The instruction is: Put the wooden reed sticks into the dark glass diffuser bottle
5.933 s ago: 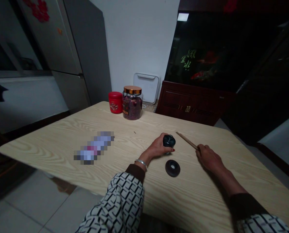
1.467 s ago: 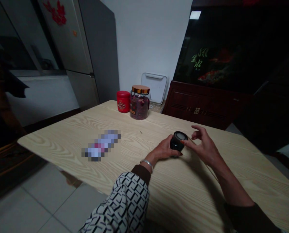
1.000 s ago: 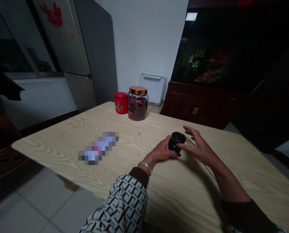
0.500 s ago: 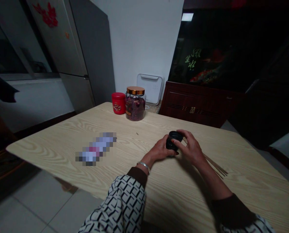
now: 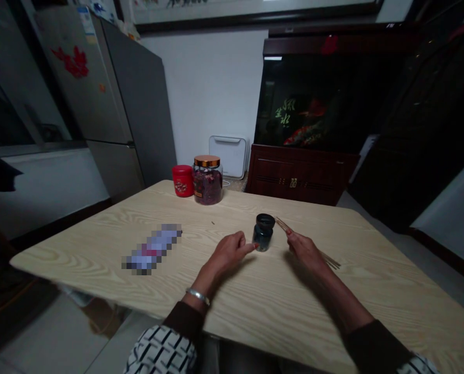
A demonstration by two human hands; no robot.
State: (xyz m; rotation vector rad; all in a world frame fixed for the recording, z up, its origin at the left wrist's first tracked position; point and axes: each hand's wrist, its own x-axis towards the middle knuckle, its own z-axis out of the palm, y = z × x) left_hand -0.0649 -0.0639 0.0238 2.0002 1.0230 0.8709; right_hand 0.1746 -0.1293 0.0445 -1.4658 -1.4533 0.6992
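A small dark jar (image 5: 263, 232) with its dark lid on stands upright on the pale wooden table (image 5: 255, 301). My left hand (image 5: 229, 249) rests on the table just left of it, loosely curled, and its index fingertip reaches toward the jar's base; it holds nothing. My right hand (image 5: 304, 250) lies palm down to the right of the jar with its fingers stretched out. It partly covers a pair of thin wooden sticks (image 5: 282, 224) that run from beside the jar to behind the hand.
A glass jar with a copper lid (image 5: 207, 179) and a red tin (image 5: 182, 181) stand at the table's far edge. A blurred flat object (image 5: 152, 248) lies to the left. Beyond are a fridge (image 5: 111, 104), a dark cabinet (image 5: 298, 179) and a fish tank (image 5: 310, 104).
Both hands have let go of the small jar and drawn back onto the table. The lid, which lay loose on the table earlier, now sits on the jar. The view has tilted upward.
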